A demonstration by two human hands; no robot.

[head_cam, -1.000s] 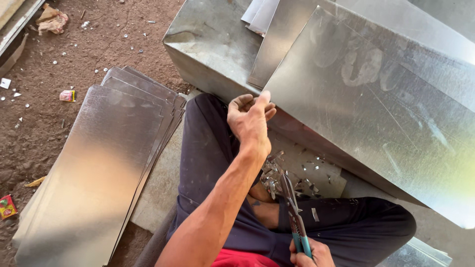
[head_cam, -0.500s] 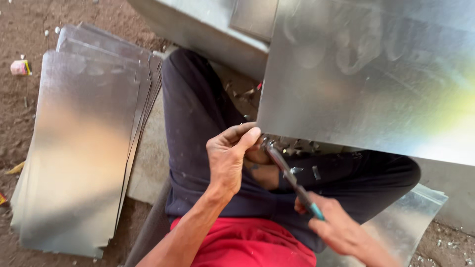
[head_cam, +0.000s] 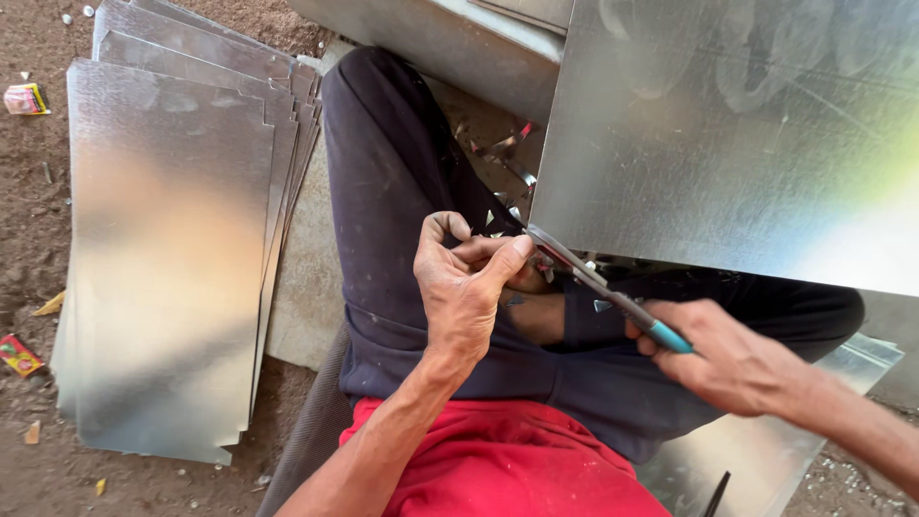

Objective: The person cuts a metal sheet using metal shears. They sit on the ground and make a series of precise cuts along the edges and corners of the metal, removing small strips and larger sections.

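A large shiny metal sheet (head_cam: 747,144) stands tilted over my lap at the upper right. My right hand (head_cam: 723,356) grips tin snips (head_cam: 598,284) with a teal handle; their blades meet the sheet's lower left corner. My left hand (head_cam: 467,285) pinches that same corner edge between thumb and fingers, right beside the blades. I sit cross-legged in dark trousers and a red shirt.
A stack of cut metal sheets (head_cam: 172,239) lies on the dirt ground at the left. A folded metal piece (head_cam: 450,43) sits beyond my knee, with small metal offcuts (head_cam: 503,158) scattered below it. Another sheet (head_cam: 766,450) lies under my right leg. Litter dots the soil.
My left hand came down from the sheet's upper edge to its lower left corner. The right hand brought the snips up to that corner. The view shifted toward my lap.
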